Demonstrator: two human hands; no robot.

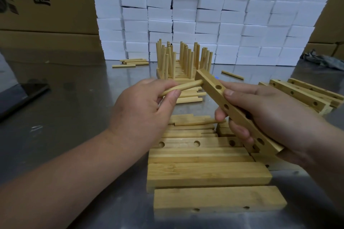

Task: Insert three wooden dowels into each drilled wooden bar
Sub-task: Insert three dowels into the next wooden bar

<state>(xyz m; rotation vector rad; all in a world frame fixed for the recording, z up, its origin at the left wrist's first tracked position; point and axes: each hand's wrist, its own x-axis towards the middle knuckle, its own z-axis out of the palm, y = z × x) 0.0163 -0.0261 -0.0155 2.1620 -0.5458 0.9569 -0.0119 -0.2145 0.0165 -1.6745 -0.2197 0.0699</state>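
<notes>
Loose bars [208,174] foreground | left hand [141,109] pinches dowel [183,87] | right hand [275,109] grips drilled bar [211,80] (tilted)

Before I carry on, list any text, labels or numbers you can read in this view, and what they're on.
Cardboard box, top left: large black Chinese characters, cut off by the frame; one looks like "唐", the rest unreadable.
Same box: smaller characters beside them, too blurred to read.
White blocks, wooden bars, dowels: no print visible.
</notes>
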